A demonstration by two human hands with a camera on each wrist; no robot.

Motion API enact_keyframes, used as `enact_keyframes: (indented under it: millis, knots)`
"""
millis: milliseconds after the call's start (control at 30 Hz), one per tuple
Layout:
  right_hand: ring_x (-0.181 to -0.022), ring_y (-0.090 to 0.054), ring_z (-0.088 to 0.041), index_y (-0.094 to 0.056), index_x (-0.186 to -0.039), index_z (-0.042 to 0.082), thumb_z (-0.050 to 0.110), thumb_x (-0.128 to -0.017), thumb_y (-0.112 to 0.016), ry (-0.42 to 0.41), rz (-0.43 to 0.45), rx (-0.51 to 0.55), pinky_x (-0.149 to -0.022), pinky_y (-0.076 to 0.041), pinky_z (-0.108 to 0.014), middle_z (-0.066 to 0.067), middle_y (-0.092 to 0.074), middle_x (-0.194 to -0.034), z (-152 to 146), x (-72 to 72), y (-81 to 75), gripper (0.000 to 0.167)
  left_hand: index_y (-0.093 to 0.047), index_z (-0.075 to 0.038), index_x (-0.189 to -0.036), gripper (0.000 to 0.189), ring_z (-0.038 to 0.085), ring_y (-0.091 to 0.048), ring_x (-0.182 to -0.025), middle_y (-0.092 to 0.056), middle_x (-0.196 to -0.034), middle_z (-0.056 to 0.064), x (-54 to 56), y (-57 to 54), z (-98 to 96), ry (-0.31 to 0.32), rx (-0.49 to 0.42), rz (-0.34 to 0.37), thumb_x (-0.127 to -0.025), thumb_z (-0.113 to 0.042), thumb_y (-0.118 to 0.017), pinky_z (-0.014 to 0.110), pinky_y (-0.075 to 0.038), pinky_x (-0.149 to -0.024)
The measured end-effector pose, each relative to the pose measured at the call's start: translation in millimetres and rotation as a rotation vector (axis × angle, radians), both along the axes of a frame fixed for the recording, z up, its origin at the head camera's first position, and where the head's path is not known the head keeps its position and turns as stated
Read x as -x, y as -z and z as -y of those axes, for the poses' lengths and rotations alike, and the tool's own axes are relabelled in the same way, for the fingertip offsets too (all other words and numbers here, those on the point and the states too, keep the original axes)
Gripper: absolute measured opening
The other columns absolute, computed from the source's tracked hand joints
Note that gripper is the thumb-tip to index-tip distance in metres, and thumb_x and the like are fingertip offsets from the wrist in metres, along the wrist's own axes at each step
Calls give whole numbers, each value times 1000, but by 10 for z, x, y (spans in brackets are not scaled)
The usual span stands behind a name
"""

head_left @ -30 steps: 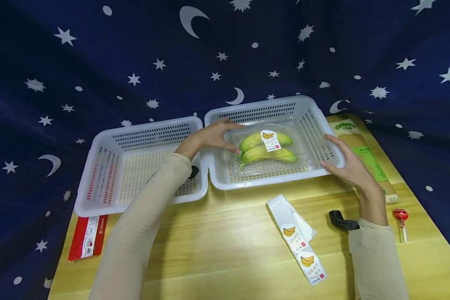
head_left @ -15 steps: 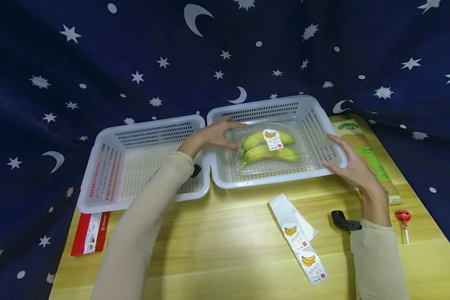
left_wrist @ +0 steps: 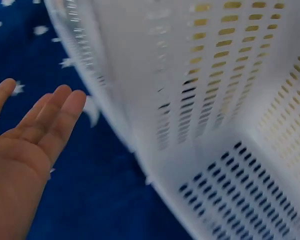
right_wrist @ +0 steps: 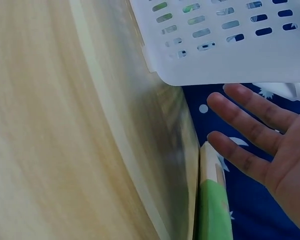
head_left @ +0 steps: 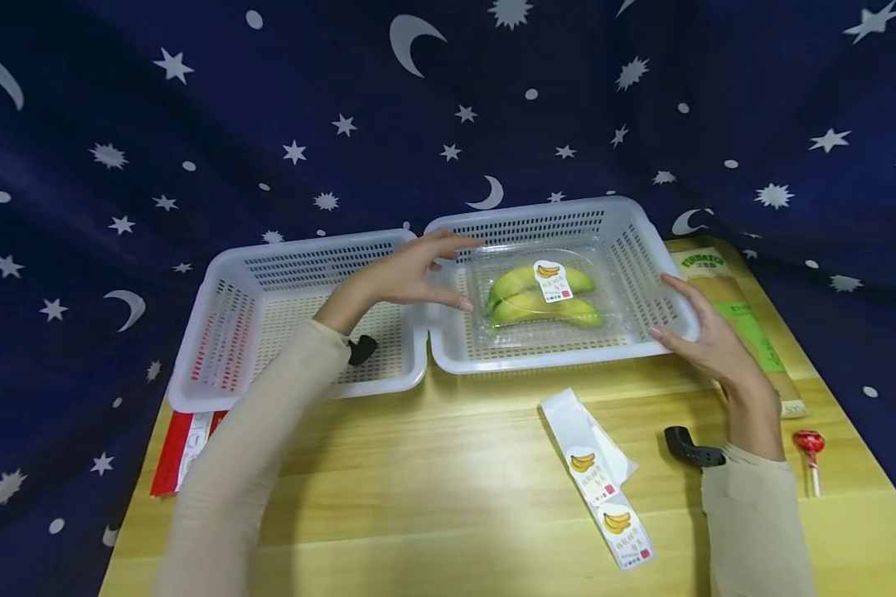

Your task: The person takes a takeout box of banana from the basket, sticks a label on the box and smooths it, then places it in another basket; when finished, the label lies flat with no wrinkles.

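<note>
A clear plastic clamshell box (head_left: 604, 282) with green-yellow bananas (head_left: 544, 311) inside lies in the right white basket (head_left: 537, 360). On its lid is a white banana sticker (head_left: 553, 282). My left hand (head_left: 403, 274) hovers over the meeting rims of both baskets, fingers extended, thumb tip just left of the box. In the left wrist view, that hand (left_wrist: 30, 145) has straight fingers and holds nothing. Beside the right basket's right rim is my right hand (head_left: 709, 340), thumb and fingers spread. The right wrist view shows its fingers (right_wrist: 245, 120) nearly straight, close to the basket wall.
The left white basket (head_left: 298, 396) adjoins the right one. A sticker strip (head_left: 597, 489) lies in front, on the wooden table (head_left: 418, 497). At right are a green-labelled pack (head_left: 746, 332) and a red lollipop (head_left: 809, 444). A red packet (head_left: 175, 456) sits at left.
My left hand has drawn back leftward from the box's left edge. My right hand stays by the basket rim. The whole view has shifted slightly.
</note>
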State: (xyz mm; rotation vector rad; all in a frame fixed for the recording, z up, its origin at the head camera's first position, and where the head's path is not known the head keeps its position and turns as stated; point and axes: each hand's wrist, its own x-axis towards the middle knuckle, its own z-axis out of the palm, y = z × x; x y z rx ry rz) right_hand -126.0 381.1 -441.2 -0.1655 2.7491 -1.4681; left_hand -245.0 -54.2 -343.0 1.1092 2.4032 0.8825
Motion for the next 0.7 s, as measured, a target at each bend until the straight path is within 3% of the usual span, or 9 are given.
enact_keyframes:
  millis: [133,233,367,467,600,700]
  knots:
    - [-89,-49,13,-21,-157,25,9,-90,-67,27,2,-23,-67,-45,-10,-31,-42,-135,-40,9,3,82,-39,-21,-150,89,24,-48,-131,-42,-145,6,-323,-79,267,-21,-91,-8,-76,-39,-84,39,-46,-105]
    - [-85,-50,14,-22,-157,23,9,-90,-67,48,-14,-41,-64,-45,-10,-32,-45,-131,-83,16,8,82,-41,-19,-149,90,26,-49,-130,-45,-143,9,-586,-71,482,-58,-135,-39,-73,-38,-86,43,-47,-103]
    - [-82,-48,16,-22,-157,22,10,-90,-67,66,-30,-71,-60,-44,-10,-35,-46,-128,-168,8,28,81,-44,-14,-147,88,23,-47,-130,-46,-145,6,-893,49,722,-108,-191,-72,-73,-32,-87,43,-47,-104]
    - [-84,-46,17,-23,-156,20,10,-90,-66,89,-64,-87,-62,-41,-8,-33,-45,-128,-226,-44,70,80,-47,-13,-145,81,21,-48,-130,-49,-144,5,-1062,168,861,-150,-245,-80,-75,-24,-86,41,-47,-104]
    - [-91,-44,13,-28,-155,15,6,-89,-66,114,-158,-72,-73,-36,-3,-5,-46,-137,-262,-120,157,76,-50,-12,-143,71,21,-53,-125,-52,-140,7,-1217,272,1023,-228,-306,-102,-79,-12,-82,37,-49,-101]
    - [-97,-44,10,-30,-154,14,2,-89,-63,127,-210,-26,-77,-33,-2,16,-42,-138,-270,-219,196,74,-50,-13,-142,67,18,-56,-120,-54,-138,6,-1274,278,1111,-275,-314,-129,-82,-7,-79,30,-50,-100]
